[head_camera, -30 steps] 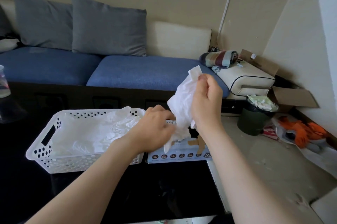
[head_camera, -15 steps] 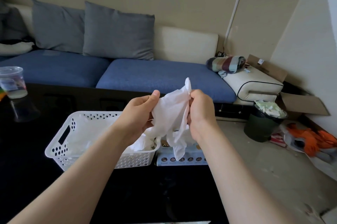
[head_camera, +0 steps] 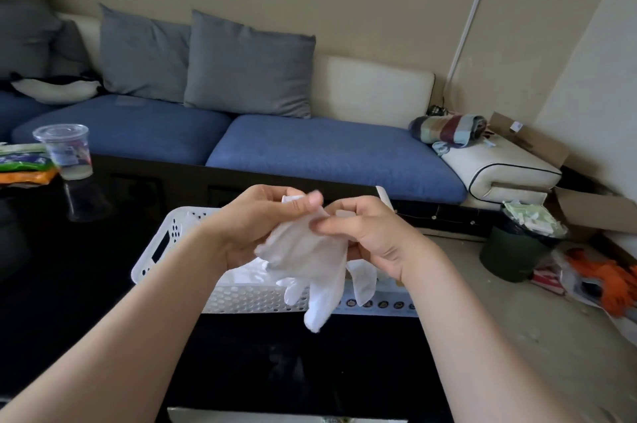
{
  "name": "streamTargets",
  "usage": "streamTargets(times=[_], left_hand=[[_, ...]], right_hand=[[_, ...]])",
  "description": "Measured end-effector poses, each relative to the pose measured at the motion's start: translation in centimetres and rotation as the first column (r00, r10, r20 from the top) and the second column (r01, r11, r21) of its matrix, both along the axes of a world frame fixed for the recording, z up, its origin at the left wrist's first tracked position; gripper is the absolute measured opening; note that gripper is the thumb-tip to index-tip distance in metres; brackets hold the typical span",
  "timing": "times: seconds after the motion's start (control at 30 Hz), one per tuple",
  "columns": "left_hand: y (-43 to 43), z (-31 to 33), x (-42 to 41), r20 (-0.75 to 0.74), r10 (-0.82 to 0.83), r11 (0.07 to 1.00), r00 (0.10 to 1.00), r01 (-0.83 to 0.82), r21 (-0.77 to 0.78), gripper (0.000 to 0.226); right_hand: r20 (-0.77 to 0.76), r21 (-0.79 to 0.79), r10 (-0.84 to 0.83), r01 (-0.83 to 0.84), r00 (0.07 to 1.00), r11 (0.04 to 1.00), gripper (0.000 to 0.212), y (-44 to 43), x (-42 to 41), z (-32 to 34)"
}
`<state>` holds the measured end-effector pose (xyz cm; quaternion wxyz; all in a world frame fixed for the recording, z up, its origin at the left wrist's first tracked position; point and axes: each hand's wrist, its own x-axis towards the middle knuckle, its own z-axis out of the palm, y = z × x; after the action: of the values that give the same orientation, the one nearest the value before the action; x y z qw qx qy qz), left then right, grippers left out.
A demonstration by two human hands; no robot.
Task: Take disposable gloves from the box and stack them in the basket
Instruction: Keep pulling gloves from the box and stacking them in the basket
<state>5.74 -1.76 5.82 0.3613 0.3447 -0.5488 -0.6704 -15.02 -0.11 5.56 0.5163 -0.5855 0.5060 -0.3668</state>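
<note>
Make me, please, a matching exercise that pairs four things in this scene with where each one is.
Things:
1. white disposable glove
2. white perforated plastic basket
3. clear plastic cup
4. dark green waste bin

Places:
A. on the floor at the right
B. held between the left hand and right hand
C. on the black table, far left
D. on the black table, just behind the hands

Pairs: 1-B, 2-D, 3-C, 4-A

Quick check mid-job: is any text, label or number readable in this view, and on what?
Nothing reads clearly.
Glove box: row of round icons, print too small.
Plastic cup: coloured print, blurred.
Packets: lettering blurred.
Cardboard box: white label, too small.
</note>
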Motion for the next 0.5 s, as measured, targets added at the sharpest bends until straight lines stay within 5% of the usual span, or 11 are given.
streamTargets(times=[0.13, 0.33, 0.5], left_hand=[[-0.2, -0.4, 1.0, 0.022, 0.063, 0.998, 0.998, -0.063, -0.005, 0.030], [-0.5, -0.4, 2.2, -0.022, 0.209, 0.977, 0.978, -0.210, -0.028, 0.032], [-1.0, -0.6, 2.8, 0.040, 0.412, 0.909, 0.910, -0.408, -0.084, 0.025]], right_hand=[[0.000, -0.042, -0.065, 0.065, 0.998, 0.997, 0.014, -0.4, 0.6, -0.2], [-0.145, 0.033, 0.104, -0.100, 0.984, 0.994, 0.019, -0.5, 0.7, 0.0], [-0.064, 0.081, 0.045, -0.040, 0.997, 0.996, 0.007, -1.9, 1.3, -0.8]])
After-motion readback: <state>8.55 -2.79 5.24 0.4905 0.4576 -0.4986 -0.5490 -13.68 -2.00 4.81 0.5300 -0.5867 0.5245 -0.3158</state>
